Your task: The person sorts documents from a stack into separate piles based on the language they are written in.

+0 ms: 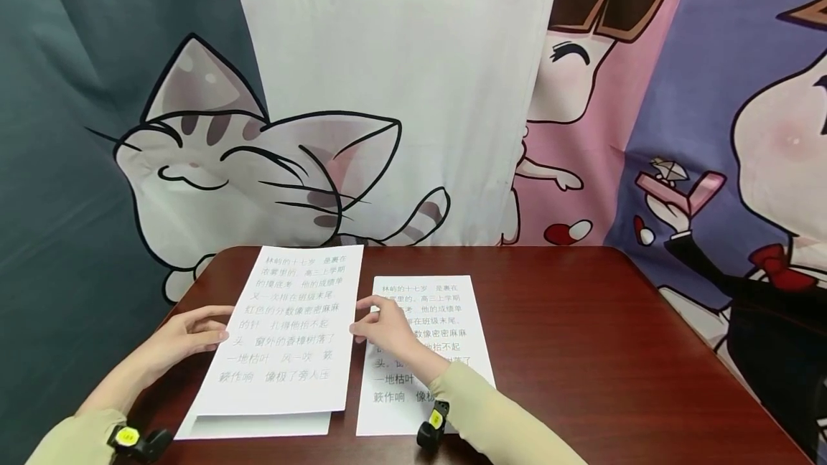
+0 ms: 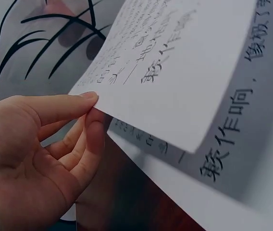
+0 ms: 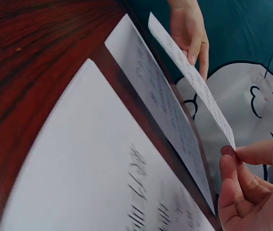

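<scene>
A white sheet of paper (image 1: 284, 336) printed with lines of Chinese characters is held up off the table by both hands. My left hand (image 1: 184, 339) pinches its left edge between thumb and fingers; the left wrist view shows the held sheet (image 2: 141, 91) above another printed sheet (image 2: 252, 159). At the opposite edge, my right hand (image 1: 388, 329) pinches the paper, its thumb and fingertips meeting on the rim in the right wrist view. Beneath lies a second sheet (image 1: 258, 427), mostly covered in the head view. A third printed sheet (image 1: 423, 300) lies to the right, partly hidden under my right forearm.
The dark reddish-brown wooden table (image 1: 581, 350) extends to the right of the papers. Behind it hangs a cartoon-printed cloth (image 1: 400, 77) with a cat and figures. Each wrist wears a black band with a small camera.
</scene>
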`<state>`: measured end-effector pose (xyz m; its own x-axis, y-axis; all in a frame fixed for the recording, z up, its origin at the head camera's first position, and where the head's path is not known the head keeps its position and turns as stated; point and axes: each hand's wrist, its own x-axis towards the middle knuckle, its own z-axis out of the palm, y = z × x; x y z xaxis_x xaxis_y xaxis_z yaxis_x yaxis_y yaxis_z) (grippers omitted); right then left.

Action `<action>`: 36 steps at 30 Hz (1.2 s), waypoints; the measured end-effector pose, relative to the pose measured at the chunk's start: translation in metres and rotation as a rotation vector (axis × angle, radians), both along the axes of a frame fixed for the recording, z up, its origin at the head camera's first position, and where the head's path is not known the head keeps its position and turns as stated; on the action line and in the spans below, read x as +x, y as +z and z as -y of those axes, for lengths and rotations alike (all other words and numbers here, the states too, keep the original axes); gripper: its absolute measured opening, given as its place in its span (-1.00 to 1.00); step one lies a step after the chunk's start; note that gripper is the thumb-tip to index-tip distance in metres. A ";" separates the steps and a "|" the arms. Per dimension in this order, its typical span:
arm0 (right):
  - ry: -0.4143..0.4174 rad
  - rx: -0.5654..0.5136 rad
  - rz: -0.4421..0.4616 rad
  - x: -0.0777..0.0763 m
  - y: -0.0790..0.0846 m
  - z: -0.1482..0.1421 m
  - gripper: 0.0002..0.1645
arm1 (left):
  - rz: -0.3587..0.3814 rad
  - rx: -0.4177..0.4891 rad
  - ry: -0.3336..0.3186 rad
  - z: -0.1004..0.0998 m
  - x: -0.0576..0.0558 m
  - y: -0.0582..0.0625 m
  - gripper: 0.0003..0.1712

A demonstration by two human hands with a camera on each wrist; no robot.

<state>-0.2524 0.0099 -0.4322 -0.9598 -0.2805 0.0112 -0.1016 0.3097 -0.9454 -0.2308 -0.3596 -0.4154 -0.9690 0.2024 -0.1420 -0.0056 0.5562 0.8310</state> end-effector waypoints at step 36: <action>0.071 0.006 0.107 0.012 -0.016 0.025 -0.54 | 0.050 -0.143 0.036 0.016 0.011 -0.020 -0.27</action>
